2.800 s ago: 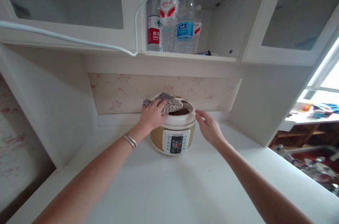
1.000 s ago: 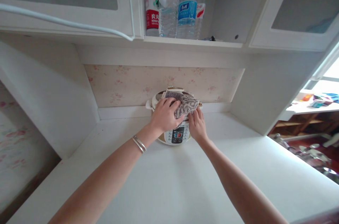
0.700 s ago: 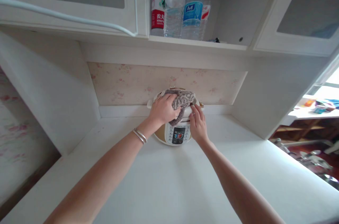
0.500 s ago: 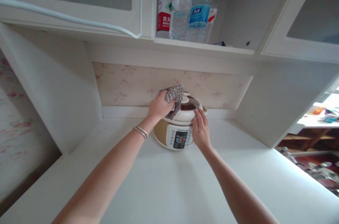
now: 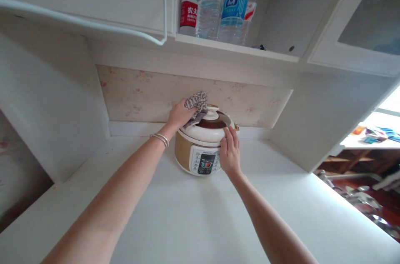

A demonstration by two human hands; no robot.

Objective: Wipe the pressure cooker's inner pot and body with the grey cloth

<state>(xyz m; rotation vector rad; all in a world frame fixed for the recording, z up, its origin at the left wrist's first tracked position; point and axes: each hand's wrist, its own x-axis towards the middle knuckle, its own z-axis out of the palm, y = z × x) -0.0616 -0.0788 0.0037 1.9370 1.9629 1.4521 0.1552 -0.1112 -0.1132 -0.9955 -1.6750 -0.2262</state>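
Observation:
A small tan-and-white electric cooker (image 5: 200,153) with a front control panel stands at the back of a white counter (image 5: 193,222). My left hand (image 5: 178,114) is closed on a grey patterned cloth (image 5: 196,103) and presses it against the back left of the cooker's lid (image 5: 208,127). My right hand (image 5: 229,151) rests against the cooker's right front side, fingers together and laid along the lid's rim. A metal bangle circles my left wrist.
Several plastic water bottles (image 5: 215,1) stand on an open shelf above. A white cable (image 5: 93,26) runs along the cabinet front. White side walls close the alcove left and right. At the far right lie shiny metal utensils (image 5: 365,201).
My left hand has carried the cloth from the front of the lid to its back left edge. My right hand came from the air onto the cooker's right side.

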